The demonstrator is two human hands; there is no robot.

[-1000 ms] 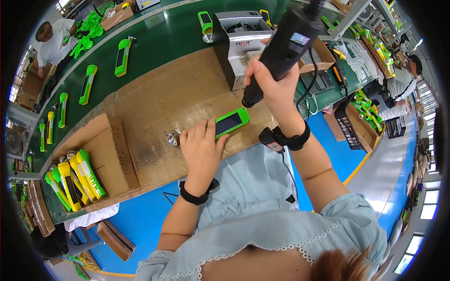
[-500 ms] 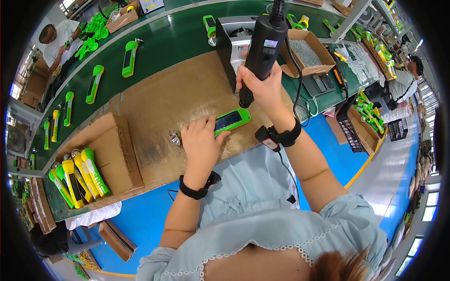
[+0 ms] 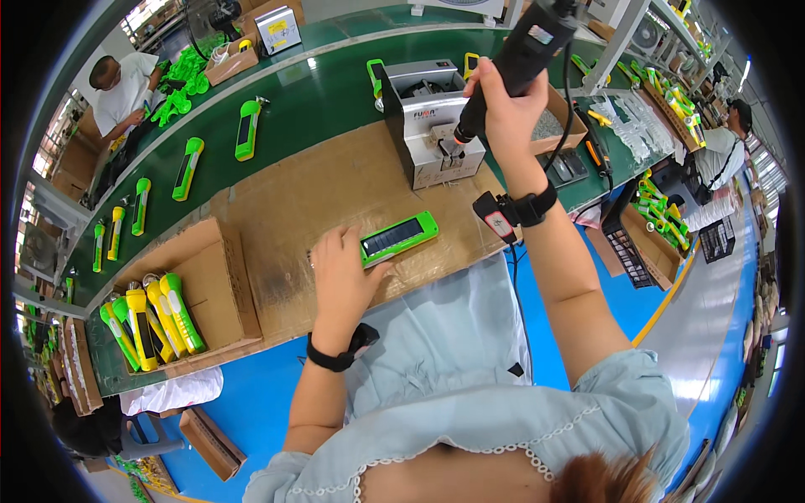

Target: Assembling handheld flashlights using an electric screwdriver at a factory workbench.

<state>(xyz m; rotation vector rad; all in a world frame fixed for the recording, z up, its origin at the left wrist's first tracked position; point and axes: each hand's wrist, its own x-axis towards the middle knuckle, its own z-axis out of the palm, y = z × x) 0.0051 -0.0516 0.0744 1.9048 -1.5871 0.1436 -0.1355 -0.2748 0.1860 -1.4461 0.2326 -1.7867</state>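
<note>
Left hand (image 3: pixel 340 272) flat, fingers pinning green solar flashlight (image 3: pixel 400 238) to cardboard mat (image 3: pixel 319 189) so it stays put. Right hand (image 3: pixel 501 105) clenched round black electric screwdriver (image 3: pixel 511 67), tip at grey screw feeder (image 3: pixel 419 126), probably picking up screw. Carton (image 3: pixel 210 285) of finished flashlights sits left.

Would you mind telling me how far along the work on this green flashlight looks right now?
Done: several flashlights stand finished-looking in the cardboard box. In hand: the left hand steadies a green flashlight while the right hand holds the electric screwdriver at the grey screw feeder. Left: more flashlights wait on the green belt.
</note>
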